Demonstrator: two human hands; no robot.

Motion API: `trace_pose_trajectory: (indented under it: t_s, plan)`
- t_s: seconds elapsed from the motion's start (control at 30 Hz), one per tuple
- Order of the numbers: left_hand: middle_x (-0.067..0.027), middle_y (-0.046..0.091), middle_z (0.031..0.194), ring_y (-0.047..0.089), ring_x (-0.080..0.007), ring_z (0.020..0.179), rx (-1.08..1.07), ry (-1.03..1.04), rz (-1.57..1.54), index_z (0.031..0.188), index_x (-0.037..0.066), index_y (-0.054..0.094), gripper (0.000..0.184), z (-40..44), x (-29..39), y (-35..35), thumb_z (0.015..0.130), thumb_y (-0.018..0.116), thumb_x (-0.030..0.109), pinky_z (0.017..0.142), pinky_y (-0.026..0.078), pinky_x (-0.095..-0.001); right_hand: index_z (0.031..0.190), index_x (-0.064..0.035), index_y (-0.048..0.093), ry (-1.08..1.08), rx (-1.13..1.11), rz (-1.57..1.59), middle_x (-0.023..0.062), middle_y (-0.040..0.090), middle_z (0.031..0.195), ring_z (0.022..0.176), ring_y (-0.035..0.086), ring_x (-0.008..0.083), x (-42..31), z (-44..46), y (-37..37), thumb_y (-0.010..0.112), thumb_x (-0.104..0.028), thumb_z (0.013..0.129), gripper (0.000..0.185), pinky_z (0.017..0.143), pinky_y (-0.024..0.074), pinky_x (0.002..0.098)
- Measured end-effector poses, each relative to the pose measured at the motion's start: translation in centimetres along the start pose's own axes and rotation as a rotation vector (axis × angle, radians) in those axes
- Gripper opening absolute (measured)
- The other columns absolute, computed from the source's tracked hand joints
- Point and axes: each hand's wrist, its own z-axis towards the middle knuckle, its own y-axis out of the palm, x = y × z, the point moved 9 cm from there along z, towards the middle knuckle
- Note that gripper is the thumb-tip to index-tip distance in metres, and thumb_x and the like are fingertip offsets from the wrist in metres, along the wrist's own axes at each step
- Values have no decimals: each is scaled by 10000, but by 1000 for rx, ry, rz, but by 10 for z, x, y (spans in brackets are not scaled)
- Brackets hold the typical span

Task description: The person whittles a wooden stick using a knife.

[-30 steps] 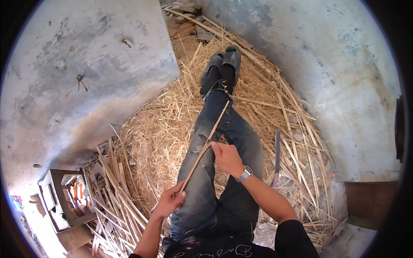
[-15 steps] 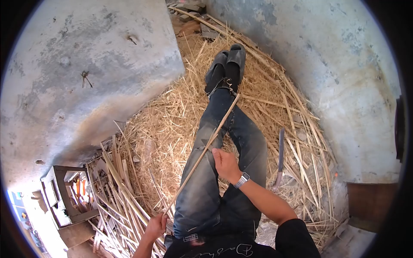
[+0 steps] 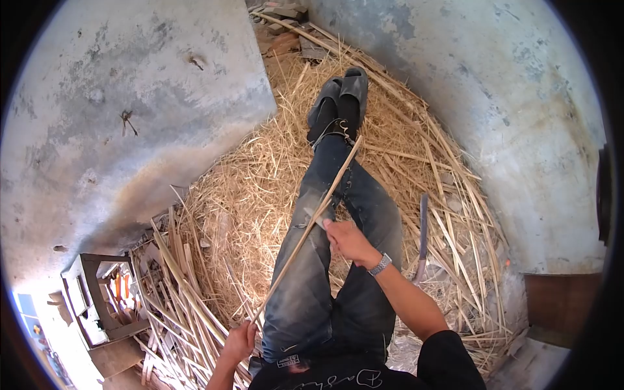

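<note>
Strip [image 3: 303, 238], thin and pale brown, slants over the jeans [image 3: 299, 309] from 7 o'clock to 1 o'clock, its far end near the ankles. Left hand [image 3: 240, 341], at 7 o'clock, pinches the near end between thumb and bent fingers. Right hand [image 3: 351, 244], just off centre toward 5 o'clock, is closed on a blade [image 3: 319, 221] that juts toward 10 o'clock and meets the strip about midway along; whether the edge bites in, I cannot tell. A watch [image 3: 381, 263] circles that wrist.

Both legs stretch toward 12 o'clock, the sandals [image 3: 338, 97] side by side on straw [image 3: 244, 214]. A dark tool [image 3: 424, 227] lies between 3 and 4 o'clock, near the jeans but apart from them. Loose sticks [image 3: 177, 286] pile up at 8 o'clock, with a frame [image 3: 123, 332] just beyond. Stained walls stand at 10 [image 3: 143, 71] and 2 o'clock [image 3: 494, 97], and a brown panel [image 3: 562, 302] at 4.
</note>
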Motion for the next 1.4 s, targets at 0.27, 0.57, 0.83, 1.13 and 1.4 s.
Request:
trace_pose_trajectory:
  t_s: [0.27, 0.57, 0.83, 1.13, 1.4]
  plan:
    - [-294, 659, 734, 660, -530, 736, 24, 62, 56, 1012, 12, 617, 267, 42, 48, -20, 1083, 546, 259, 679, 522, -614, 788, 43, 611, -286, 423, -395, 264, 581, 662, 609, 598, 449, -49, 14, -38, 473, -380, 1132, 563, 597, 464, 487]
    - [-293, 646, 711, 643, -528, 712, 3, 94, 106, 1017, 8, 609, 277, 50, 51, -29, 1086, 541, 267, 676, 503, -611, 766, 48, 563, -131, 234, -230, 179, 526, 580, 519, 548, 321, -7, 8, -26, 496, -425, 1127, 598, 555, 426, 458]
    - [-290, 637, 699, 634, -534, 708, -11, 81, 54, 993, 2, 599, 295, 61, 64, -28, 1092, 537, 272, 671, 496, -609, 759, 45, 552, 256, -5, 283, 146, 504, 560, 496, 533, 276, 15, 18, -24, 493, -442, 1128, 614, 539, 410, 456]
    - [-321, 664, 747, 665, -529, 738, -3, 46, 118, 1299, -65, 621, 412, 78, 80, -29, 1088, 524, 275, 702, 526, -608, 757, 49, 580, -203, 330, -354, 257, 567, 645, 597, 596, 430, -29, 7, -32, 508, -358, 1122, 551, 592, 455, 487]
    - [-325, 666, 756, 657, -548, 749, -30, 67, 125, 1177, -20, 623, 354, 73, 68, -15, 1098, 513, 306, 695, 515, -632, 746, 61, 557, 378, -184, 459, 155, 455, 572, 489, 501, 214, 31, 11, -16, 504, -430, 1122, 621, 527, 400, 455]
